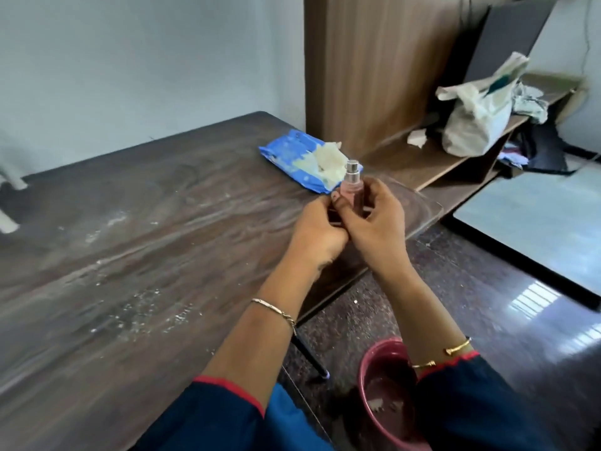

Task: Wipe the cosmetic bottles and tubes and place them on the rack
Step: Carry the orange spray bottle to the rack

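Observation:
A small pink spray bottle (pixel 352 187) with a silver nozzle stands upright between both hands, above the table's right edge. My right hand (pixel 374 219) grips its body, fingers curled round it. My left hand (pixel 320 232) is curled at the bottle's lower part, thumb up against it; what it holds under the fingers is hidden. A clear acrylic rack (pixel 419 206) lies just behind the hands. A blue pack of wet wipes (pixel 292 157) with a wipe sticking out lies on the table behind the bottle.
The dark wooden table (pixel 130 239) is dusty. A wooden shelf (pixel 422 164) at the right carries a white bag (pixel 478 118). A pink bucket (pixel 383 395) stands on the floor below my right arm. A mirror (pixel 536 222) lies at the right.

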